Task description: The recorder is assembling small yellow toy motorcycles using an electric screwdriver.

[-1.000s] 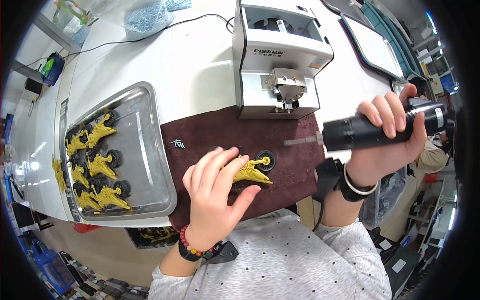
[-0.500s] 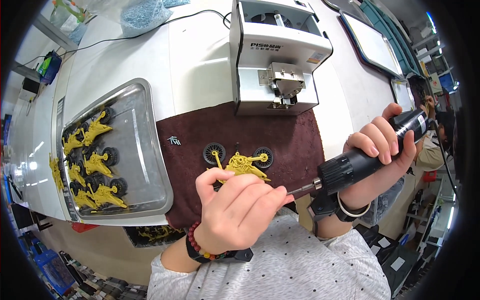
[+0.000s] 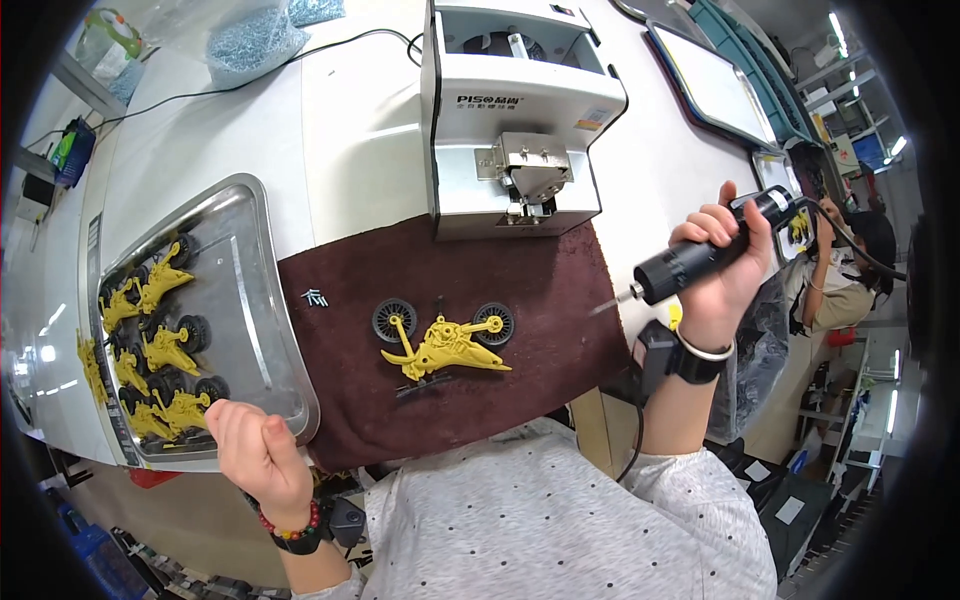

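My right hand point(image 3: 725, 255) is wrapped round a black electric screwdriver point(image 3: 675, 272), raised over the right side of the brown cloth point(image 3: 540, 270). Its thin bit points down and left, apart from everything. A yellow toy motorcycle point(image 3: 450, 348) with two black spoked wheels lies on its side on the cloth. My left hand point(image 3: 262, 455) is closed at the near right corner of the metal tray point(image 3: 285, 300); whether anything is in its curled fingers is hidden. Several similar yellow toy motorcycles point(image 3: 165, 345) fill the tray's left part.
A few small silvery screws point(image 3: 316, 298) lie on the cloth's left side. Behind the cloth stands a white and black screw feeder machine point(image 3: 520, 100). Bags of small blue-grey parts point(image 3: 255, 42) are at the far left. Another person point(image 3: 845, 270) sits at the far right.
My left hand has left the toy motorcycle and moved left to the tray's corner. The screwdriver has lifted away to the right, still in my right hand. The motorcycle now lies fully in sight.
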